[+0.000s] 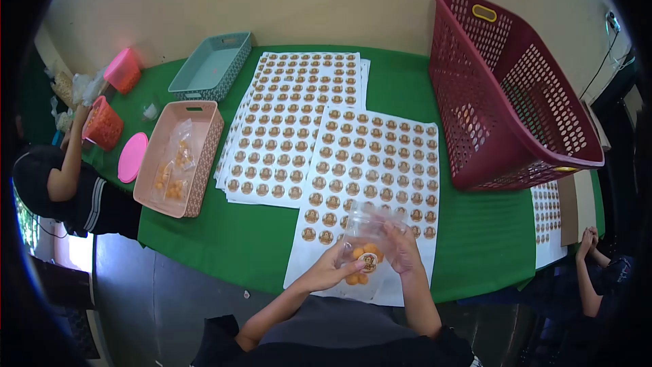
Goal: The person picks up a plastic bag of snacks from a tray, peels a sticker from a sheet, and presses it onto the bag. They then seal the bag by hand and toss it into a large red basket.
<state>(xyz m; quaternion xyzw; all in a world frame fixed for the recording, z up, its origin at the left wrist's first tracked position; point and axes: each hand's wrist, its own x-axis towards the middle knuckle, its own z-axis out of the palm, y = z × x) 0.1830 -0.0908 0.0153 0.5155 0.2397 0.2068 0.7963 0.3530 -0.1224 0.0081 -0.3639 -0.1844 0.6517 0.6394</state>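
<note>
Head view, lower centre of frame: clear bag (pixel 365 248) of orange snacks stands upright over the sticker sheet (pixel 373 163), long axis vertical. Left hand (pixel 326 273) props it from lower left, thumb apparently pressing a sticker (pixel 369 260). Right hand (pixel 402 250) pinches its right edge, equally near.

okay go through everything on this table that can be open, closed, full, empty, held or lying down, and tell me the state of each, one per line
Clear snack bag: held by both hands, round sticker on its front.
Left hand: grip on the bag's lower left.
Right hand: grip on the bag's right side.
Front sticker sheet: lying flat, mostly full.
Pink tray: holds a few filled bags.
Teal tray: looks empty.
Red basket: tipped on its side.
</note>
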